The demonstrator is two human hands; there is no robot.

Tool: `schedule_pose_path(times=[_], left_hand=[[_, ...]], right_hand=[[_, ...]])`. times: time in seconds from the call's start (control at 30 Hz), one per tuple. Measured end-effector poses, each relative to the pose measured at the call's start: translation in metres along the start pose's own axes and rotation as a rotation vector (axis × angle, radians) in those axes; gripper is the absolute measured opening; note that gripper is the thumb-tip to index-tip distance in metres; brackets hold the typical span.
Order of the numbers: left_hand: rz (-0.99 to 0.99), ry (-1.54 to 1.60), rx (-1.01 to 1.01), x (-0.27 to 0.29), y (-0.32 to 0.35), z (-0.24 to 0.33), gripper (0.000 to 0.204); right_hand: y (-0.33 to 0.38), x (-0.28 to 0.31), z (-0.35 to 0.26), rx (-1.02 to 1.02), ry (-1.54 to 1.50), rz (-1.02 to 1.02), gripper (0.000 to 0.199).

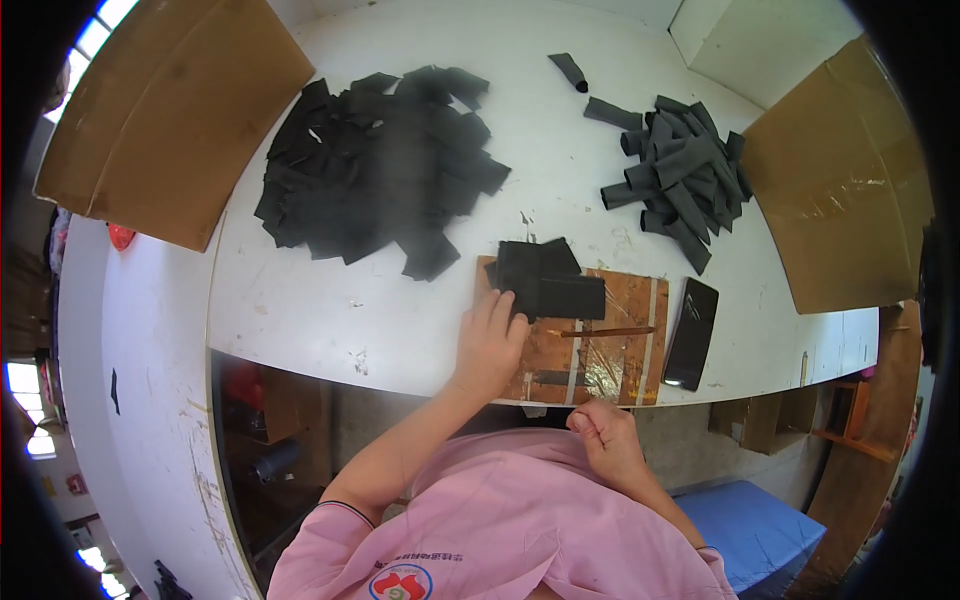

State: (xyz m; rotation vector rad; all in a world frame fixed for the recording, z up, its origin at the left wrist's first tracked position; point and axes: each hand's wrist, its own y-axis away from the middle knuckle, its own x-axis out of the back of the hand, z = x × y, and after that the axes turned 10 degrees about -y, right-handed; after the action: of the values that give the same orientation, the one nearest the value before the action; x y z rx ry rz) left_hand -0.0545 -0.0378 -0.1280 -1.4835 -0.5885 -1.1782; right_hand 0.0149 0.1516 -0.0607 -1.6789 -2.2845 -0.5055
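My left hand (493,340) rests with fingers stretched out on the left edge of some flat black fabric pieces (550,290). These pieces overlap at the upper left of a worn wooden board (630,350). Below them on the board lies a thin brown stick (607,332). My right hand (609,436) is closed just in front of the table edge, thumb over curled fingers. Whatever it may hold is hidden.
A large heap of flat black pieces (390,170) covers the back left of the white table (540,200). Rolled black tubes (685,165) are piled at the back right. A phone (692,333) lies beside the board. Cardboard panels (175,115) stand on both sides.
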Motion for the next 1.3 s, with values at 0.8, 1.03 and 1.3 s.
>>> schedule_pose_path(times=[0.8, 1.03, 1.3], left_hand=[[-0.046, 1.866, 1.101, 0.090, 0.033, 0.009, 0.014], [0.053, 1.232, 0.853, 0.099, 0.022, 0.046, 0.018], [-0.302, 1.557, 0.902, 0.113, 0.001, 0.066, 0.019]], right_hand=[[-0.059, -0.040, -0.041, -0.090, -0.842, 0.085, 0.019], [-0.041, -0.014, -0.031, 0.395, -0.046, 0.332, 0.011], [-0.027, -0.002, -0.008, 0.617, 0.206, 0.426, 0.019]])
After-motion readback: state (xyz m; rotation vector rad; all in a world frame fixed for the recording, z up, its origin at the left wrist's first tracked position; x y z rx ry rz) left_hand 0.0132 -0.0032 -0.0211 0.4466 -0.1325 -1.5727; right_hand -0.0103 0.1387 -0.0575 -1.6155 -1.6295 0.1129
